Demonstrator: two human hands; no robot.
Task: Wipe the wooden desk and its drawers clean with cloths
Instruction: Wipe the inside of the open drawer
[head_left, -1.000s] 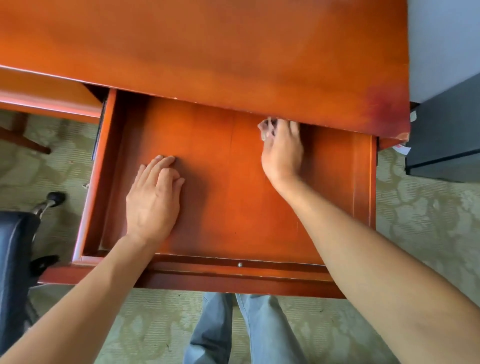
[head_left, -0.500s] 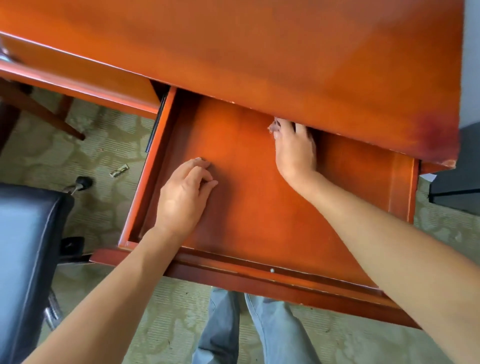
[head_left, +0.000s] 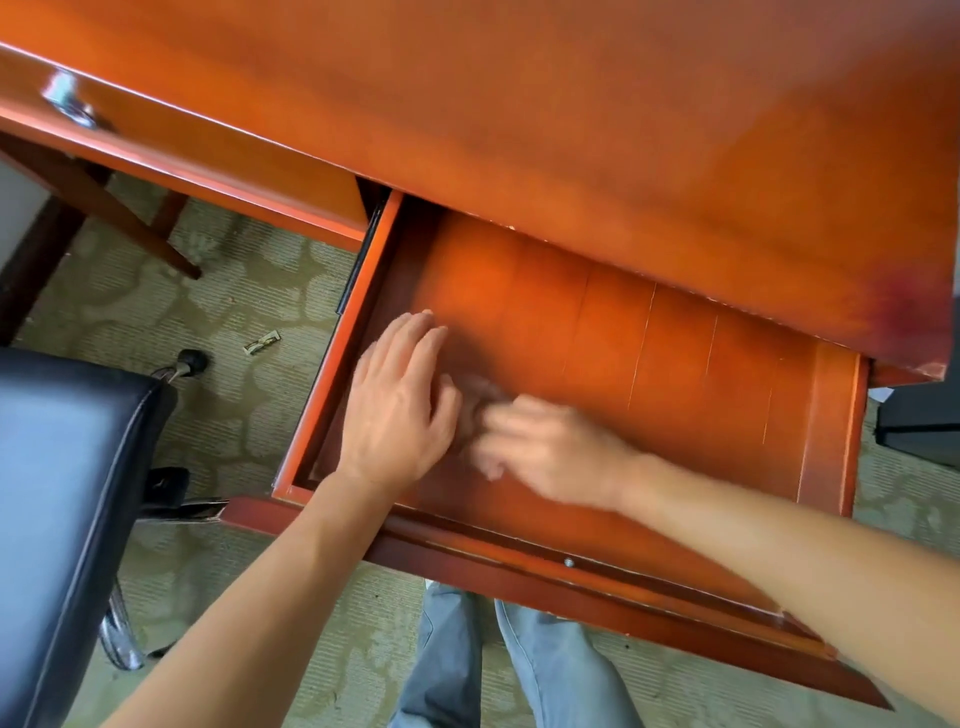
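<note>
The reddish wooden desk (head_left: 571, 130) fills the top of the view, with its right drawer (head_left: 675, 374) pulled open below the top's edge. My left hand (head_left: 400, 410) rests flat on the drawer bottom near the left wall, fingers straight. Just right of it, my right hand (head_left: 550, 452) is blurred by motion, and its fingers look curled round a small pale cloth (head_left: 480, 389). The cloth shows only as a greyish smear between the two hands. The rest of the drawer bottom is bare wood.
A black office chair (head_left: 62, 493) stands close at the left. The closed left drawer carries a metal handle (head_left: 70, 106). A small scrap (head_left: 261, 343) lies on the patterned carpet. A dark cabinet (head_left: 919, 426) sits at the right edge. My jeans-clad legs (head_left: 519, 670) are under the drawer front.
My right hand has swept with the cloth from the drawer's back edge forward and left, ending beside my left hand. The left hand stayed flat on the bottom. The view shifted left.
</note>
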